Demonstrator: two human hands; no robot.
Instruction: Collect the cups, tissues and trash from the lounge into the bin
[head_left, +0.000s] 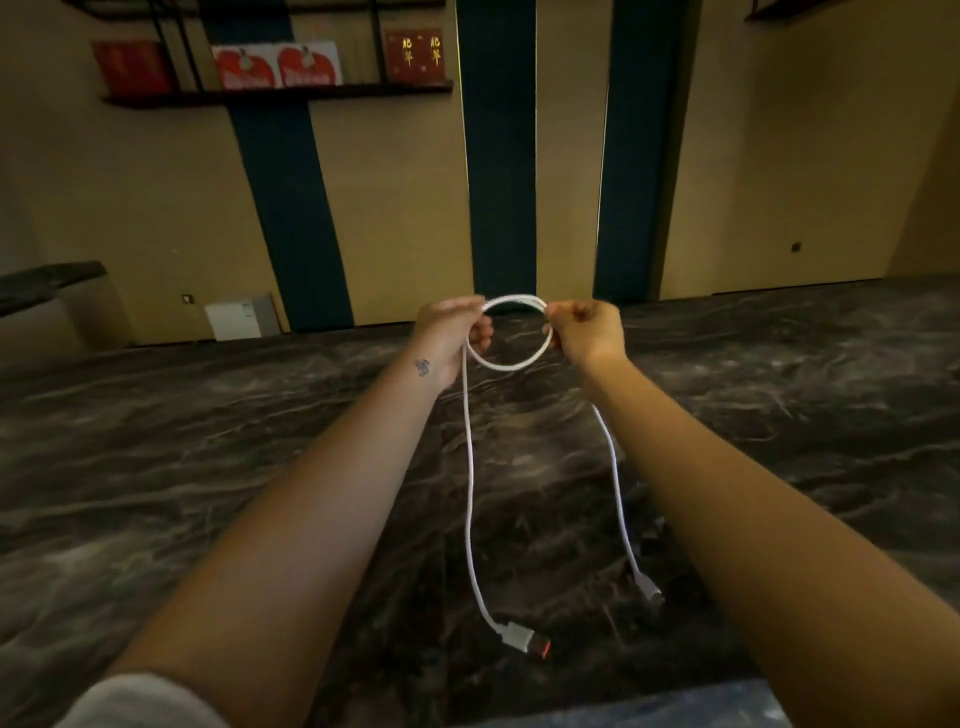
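Both my arms reach out over a dark marble table. My left hand and my right hand each pinch a white charging cable, which forms a round loop between them. Two ends of the cable hang down toward the table. The left end carries a white plug with a red tip, the right end a small connector. No cup, tissue or bin shows in this view.
The marble table fills the lower view up to a beige wall with dark blue vertical panels. A wall shelf at upper left holds red boxes. A white box stands on the floor by the wall.
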